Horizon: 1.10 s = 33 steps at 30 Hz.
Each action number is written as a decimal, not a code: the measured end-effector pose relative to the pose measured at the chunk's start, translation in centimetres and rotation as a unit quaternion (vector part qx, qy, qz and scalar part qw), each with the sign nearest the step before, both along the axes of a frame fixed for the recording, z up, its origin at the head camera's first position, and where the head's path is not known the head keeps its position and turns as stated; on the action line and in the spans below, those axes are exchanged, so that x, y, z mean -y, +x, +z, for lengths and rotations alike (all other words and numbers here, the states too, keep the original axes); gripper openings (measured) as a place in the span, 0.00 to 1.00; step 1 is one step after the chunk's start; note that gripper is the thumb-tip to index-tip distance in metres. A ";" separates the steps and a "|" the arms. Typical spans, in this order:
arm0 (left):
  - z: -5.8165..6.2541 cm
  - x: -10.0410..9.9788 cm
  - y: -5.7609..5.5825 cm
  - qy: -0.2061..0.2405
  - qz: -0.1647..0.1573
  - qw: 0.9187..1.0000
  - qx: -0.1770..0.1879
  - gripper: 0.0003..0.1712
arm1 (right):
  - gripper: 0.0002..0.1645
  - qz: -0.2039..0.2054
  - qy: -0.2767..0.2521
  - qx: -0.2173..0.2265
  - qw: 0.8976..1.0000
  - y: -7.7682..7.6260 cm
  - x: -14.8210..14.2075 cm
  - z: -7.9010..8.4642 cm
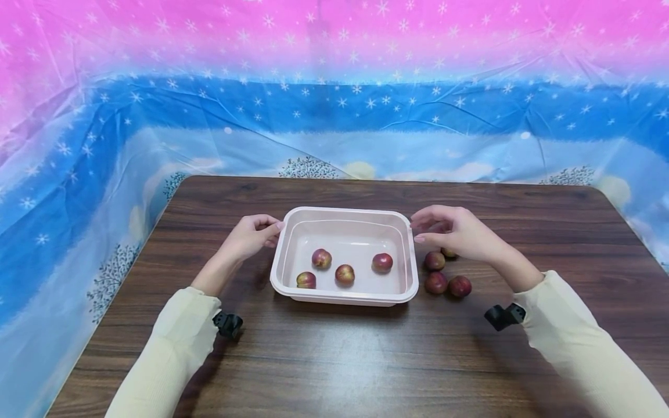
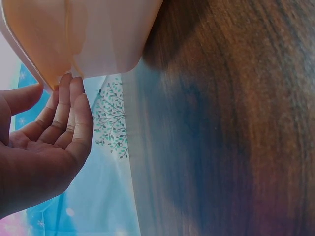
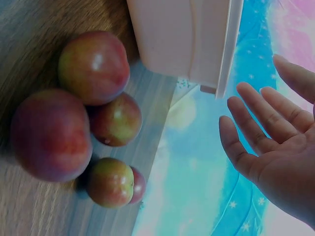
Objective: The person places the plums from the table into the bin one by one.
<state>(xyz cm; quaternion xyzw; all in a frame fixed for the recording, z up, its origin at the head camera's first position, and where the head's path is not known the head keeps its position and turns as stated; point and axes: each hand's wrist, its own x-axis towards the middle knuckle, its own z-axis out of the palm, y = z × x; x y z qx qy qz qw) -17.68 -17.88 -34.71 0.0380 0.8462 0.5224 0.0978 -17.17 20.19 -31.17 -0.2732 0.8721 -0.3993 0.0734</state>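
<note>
A pale pink plastic container [image 1: 345,297] stands on the table with several red-and-yellow plums [image 1: 345,274] lying in it. At its left end my left hand [image 1: 251,237] pinches the rim, thumb on the edge and fingertips beneath it; the left wrist view shows this hand [image 2: 49,132] too. My right hand [image 1: 460,235] is beside the right end of the rim. In the right wrist view the right hand [image 3: 280,142] has spread, relaxed fingers and stands apart from the container wall [image 3: 165,39], holding nothing.
More plums [image 1: 436,283] sit on the table just right of the container, below my right hand, one partly hidden by it. The dark wooden table [image 1: 334,360] ends at a hanging snowflake-patterned cloth [image 1: 334,104] at the back and left.
</note>
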 end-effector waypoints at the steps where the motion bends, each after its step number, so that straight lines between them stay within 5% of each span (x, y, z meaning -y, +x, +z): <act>1: 0.0 0.0 0.0 0.000 0.000 1.000 -0.001 0.16 | 0.20 -0.003 0.001 -0.002 1.000 0.0 -0.2 0.0; 33: 0.0 0.0 -0.1 -0.002 0.004 1.000 0.015 0.17 | 0.19 -0.072 0.007 0.022 0.997 2.4 -6.6 -3.7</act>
